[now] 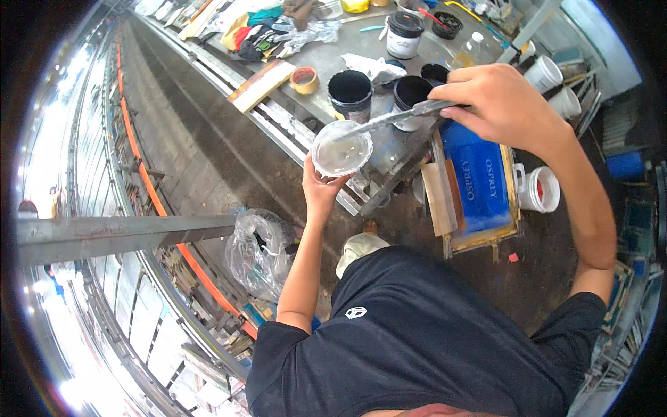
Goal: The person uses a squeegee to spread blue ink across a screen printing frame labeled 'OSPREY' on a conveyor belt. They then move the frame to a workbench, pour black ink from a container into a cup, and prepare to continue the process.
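Note:
My left hand point(322, 184) is wrapped round a translucent plastic tub point(340, 154) with a whitish, cloudy content, held out over the table's near corner. Between the fingers and thumb of my right hand point(501, 105) is the end of a long, grey-smeared spatula point(403, 117). Its far end slants down to the left and reaches the tub's mouth; whether the tip touches the content I cannot tell. Just beyond the tub stands a dark-lined bucket point(350, 94). A second dark-lined bucket point(411, 97) is partly behind the spatula.
On the table point(326, 52) are a tape roll point(304, 80), a lidded pot point(405, 35), a crumpled white cloth point(372, 68) and a clear bottle point(470, 48). Below right, a blue printing screen point(476, 181) leans beside a white bucket point(540, 189). A plastic bag point(257, 247) hangs at left.

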Demonstrator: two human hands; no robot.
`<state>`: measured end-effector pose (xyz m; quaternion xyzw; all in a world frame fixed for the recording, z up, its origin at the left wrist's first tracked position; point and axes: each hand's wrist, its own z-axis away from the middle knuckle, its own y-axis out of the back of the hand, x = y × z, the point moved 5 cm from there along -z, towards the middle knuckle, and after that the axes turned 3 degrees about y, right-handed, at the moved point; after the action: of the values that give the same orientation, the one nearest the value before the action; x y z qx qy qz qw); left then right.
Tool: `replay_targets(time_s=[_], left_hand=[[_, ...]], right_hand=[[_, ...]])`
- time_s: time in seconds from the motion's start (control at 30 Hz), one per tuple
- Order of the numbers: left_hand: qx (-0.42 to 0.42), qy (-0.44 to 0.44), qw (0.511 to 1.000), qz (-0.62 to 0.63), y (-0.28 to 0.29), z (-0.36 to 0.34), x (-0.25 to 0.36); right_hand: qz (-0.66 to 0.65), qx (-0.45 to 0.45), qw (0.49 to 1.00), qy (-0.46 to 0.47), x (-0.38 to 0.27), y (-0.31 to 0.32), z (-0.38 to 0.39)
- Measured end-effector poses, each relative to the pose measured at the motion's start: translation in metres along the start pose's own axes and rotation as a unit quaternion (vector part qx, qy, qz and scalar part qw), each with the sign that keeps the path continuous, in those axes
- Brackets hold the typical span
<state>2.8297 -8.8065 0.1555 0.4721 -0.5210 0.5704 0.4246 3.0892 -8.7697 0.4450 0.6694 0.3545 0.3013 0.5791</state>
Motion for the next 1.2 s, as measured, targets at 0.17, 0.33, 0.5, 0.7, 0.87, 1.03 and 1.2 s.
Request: replay_targets(time_s=[0.17,0.33,0.5,0.7,0.87,1.03,1.2], left_hand=[[-0.083,-0.003,0.996,0.013,-0.033,0.005,0.003],[-0.115,0.048,0.990,0.066,-0.066,0.012,-0.011],[-0.169,0.032,0.985,0.005,-0.104,0.018,-0.033],[-0.252,0.030,0.967,-0.032,-0.149,0.032,-0.053],[-0.285,0.087,0.954,-0.005,-0.192,0.055,-0.067],[-0.304,0.062,0.951,0.013,-0.234,0.096,-0.079],[-0.261,0.086,0.961,-0.021,-0.267,0.144,-0.095]], right_hand=[[0.157,-0.150,0.976,0.036,-0.030,-0.032,-0.025],[0.154,-0.192,0.969,-0.001,-0.028,-0.029,-0.005],[0.077,-0.216,0.971,-0.076,-0.016,-0.032,0.035],[0.141,-0.200,0.959,-0.145,0.007,-0.032,0.095],[0.077,-0.240,0.951,-0.179,-0.003,-0.028,0.157],[0.053,-0.183,0.957,-0.219,-0.002,-0.036,0.206],[0.075,-0.225,0.941,-0.242,-0.009,-0.025,0.274]])
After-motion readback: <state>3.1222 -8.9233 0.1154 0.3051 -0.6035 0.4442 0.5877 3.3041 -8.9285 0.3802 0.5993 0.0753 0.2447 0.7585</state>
